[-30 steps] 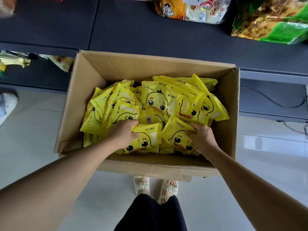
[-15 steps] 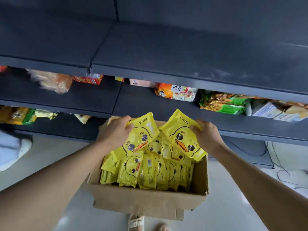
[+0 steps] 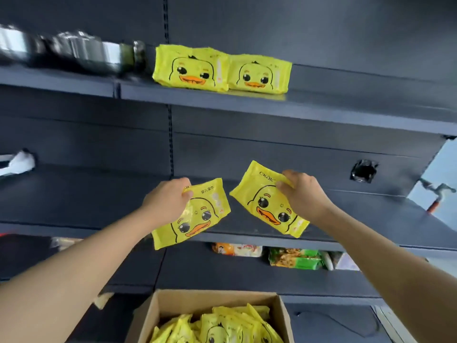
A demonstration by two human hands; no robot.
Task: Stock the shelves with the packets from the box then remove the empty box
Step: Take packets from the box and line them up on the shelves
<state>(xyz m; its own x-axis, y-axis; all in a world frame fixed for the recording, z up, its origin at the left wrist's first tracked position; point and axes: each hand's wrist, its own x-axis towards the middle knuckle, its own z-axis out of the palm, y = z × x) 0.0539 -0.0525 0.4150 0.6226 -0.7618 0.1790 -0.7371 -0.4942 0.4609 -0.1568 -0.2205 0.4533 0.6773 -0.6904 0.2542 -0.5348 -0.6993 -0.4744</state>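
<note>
My left hand (image 3: pixel 167 200) grips a yellow duck packet (image 3: pixel 195 216) by its top corner, tilted, in front of the middle dark shelf (image 3: pixel 74 194). My right hand (image 3: pixel 304 194) pinches a second yellow duck packet (image 3: pixel 268 206) by its upper right edge, tilted the other way. Both packets hang in the air side by side. On the upper shelf (image 3: pixel 321 105) two more duck packets (image 3: pixel 191 68) (image 3: pixel 259 76) stand upright next to each other. The cardboard box (image 3: pixel 153 315) sits low in the middle, open, with several yellow packets (image 3: pixel 217 328) inside.
Shiny metal pots (image 3: pixel 81 52) stand on the upper shelf to the left of the packets. Orange and green snack bags (image 3: pixel 294 259) lie on a lower shelf. A white item (image 3: pixel 17 160) sits at the far left. A bracket (image 3: pixel 363 170) is on the back panel.
Both hands rose out of the box, each with a duck packet, from box level up to the middle shelf. My view tilted up, so the upper shelf with two packets came into sight.
</note>
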